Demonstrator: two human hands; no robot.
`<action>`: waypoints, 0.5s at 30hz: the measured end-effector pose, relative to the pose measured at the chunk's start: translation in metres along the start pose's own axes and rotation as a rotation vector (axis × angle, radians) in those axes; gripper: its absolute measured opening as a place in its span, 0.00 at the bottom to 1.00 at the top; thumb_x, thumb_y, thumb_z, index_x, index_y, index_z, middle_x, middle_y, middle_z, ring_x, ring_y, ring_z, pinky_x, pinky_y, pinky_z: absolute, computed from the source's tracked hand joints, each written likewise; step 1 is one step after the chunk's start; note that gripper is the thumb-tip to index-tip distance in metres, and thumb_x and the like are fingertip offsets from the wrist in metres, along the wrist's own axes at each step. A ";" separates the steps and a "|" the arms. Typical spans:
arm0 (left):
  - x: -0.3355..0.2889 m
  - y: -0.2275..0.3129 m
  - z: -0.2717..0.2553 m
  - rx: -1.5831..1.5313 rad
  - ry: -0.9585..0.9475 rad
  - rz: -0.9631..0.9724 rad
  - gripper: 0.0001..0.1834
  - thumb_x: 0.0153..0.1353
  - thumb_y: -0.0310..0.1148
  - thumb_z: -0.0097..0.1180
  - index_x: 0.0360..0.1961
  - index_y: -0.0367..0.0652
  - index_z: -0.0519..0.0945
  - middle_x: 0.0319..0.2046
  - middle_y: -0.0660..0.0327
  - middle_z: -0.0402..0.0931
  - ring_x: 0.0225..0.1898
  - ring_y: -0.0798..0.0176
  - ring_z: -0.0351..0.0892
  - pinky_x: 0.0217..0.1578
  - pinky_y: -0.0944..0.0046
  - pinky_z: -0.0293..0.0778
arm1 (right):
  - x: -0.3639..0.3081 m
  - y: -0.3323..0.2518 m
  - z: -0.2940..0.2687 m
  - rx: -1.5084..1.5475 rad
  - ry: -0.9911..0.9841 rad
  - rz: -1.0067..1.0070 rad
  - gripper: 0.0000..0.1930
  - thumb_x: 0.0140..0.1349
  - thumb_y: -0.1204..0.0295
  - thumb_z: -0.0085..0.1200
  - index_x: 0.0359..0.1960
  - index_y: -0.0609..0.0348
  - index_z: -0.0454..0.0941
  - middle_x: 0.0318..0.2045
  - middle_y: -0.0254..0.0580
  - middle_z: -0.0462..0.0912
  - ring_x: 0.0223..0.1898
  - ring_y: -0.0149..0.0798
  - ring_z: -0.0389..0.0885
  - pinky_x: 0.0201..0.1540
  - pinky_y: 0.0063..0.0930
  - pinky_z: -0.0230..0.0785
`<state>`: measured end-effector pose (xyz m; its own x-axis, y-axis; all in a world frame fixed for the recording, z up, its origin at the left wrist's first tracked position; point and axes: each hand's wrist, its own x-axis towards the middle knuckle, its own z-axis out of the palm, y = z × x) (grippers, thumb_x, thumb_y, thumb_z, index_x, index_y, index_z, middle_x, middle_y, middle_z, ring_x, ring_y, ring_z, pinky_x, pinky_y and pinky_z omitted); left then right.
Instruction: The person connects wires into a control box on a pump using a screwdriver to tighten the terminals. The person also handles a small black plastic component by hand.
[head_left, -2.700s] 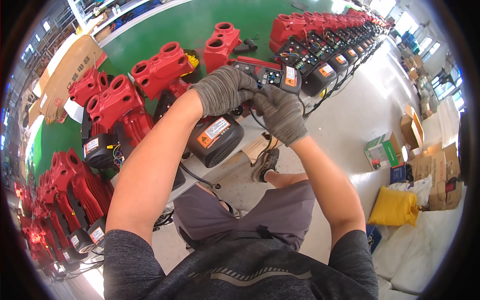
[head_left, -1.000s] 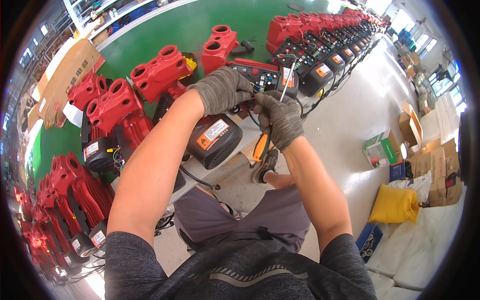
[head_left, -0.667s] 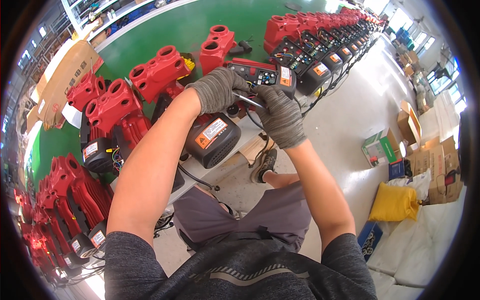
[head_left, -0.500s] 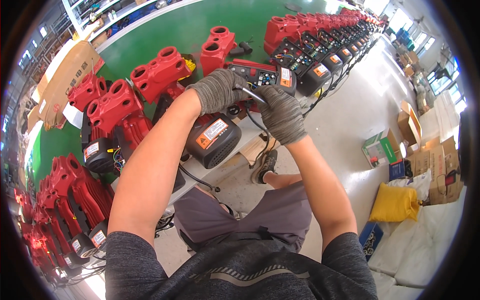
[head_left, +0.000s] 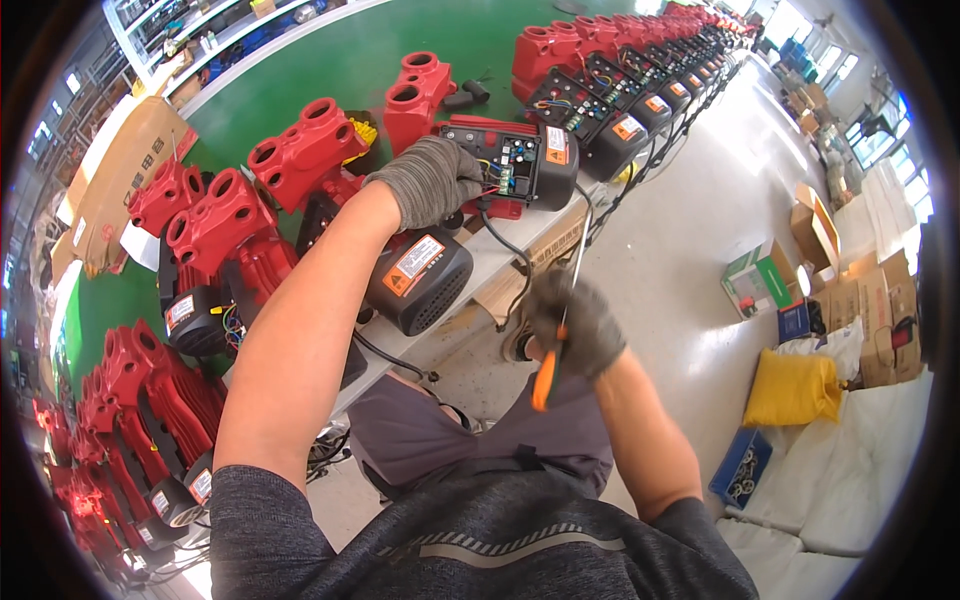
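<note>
My right hand (head_left: pixel 585 322), in a grey knit glove, is closed round a screwdriver (head_left: pixel 545 384) with an orange and black handle. Its long metal shank points up and away from me, and the handle's end hangs below the fist. My left hand (head_left: pixel 430 182), gloved alike, is closed at the near left edge of an open black control box on a red pump (head_left: pixel 555 192). Whatever is between its fingertips is hidden. Beside those fingers, thin coloured wires run to a green terminal block (head_left: pixel 506 180) on the circuit board.
Another red pump with a black fan cover (head_left: pixel 425 280) lies under my left forearm. More red pumps (head_left: pixel 220 225) stand along the left, and a long row (head_left: pixel 600 90) runs to the back right. Black cables (head_left: pixel 510 240) hang over the bench edge. Cartons (head_left: pixel 760 280) and a yellow sack (head_left: pixel 793 388) lie at right.
My right hand has drawn back from the left hand, down toward me, bringing the screwdriver away from the control box. My left hand stays at the box, which is now more exposed.
</note>
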<state>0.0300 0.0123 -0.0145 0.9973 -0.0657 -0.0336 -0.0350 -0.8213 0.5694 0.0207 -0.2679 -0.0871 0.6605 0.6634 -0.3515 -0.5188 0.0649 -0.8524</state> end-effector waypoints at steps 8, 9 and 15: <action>-0.001 -0.016 -0.002 0.155 0.059 0.043 0.11 0.64 0.33 0.60 0.44 0.39 0.87 0.27 0.52 0.84 0.26 0.62 0.83 0.35 0.59 0.79 | -0.082 -0.032 0.013 0.310 0.179 -0.160 0.24 0.67 0.69 0.53 0.62 0.66 0.65 0.33 0.52 0.81 0.26 0.40 0.81 0.19 0.27 0.73; 0.001 -0.018 -0.002 0.186 0.090 0.091 0.11 0.64 0.33 0.61 0.43 0.39 0.87 0.26 0.53 0.83 0.24 0.63 0.82 0.34 0.59 0.78 | -0.089 -0.016 0.004 0.164 0.116 -0.108 0.26 0.68 0.67 0.53 0.64 0.64 0.63 0.37 0.53 0.81 0.27 0.40 0.82 0.20 0.27 0.74; 0.018 0.012 -0.006 0.011 -0.054 -0.093 0.09 0.61 0.31 0.61 0.35 0.36 0.87 0.18 0.59 0.77 0.19 0.64 0.76 0.26 0.61 0.76 | -0.108 0.009 -0.032 -1.066 0.092 -0.572 0.32 0.58 0.80 0.53 0.68 0.61 0.65 0.39 0.48 0.79 0.34 0.48 0.79 0.43 0.35 0.74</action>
<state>0.0480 0.0045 -0.0027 0.9914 -0.0191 -0.1297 0.0563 -0.8317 0.5523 -0.0382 -0.3631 -0.0694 0.7069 0.6810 0.1912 0.5389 -0.3434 -0.7692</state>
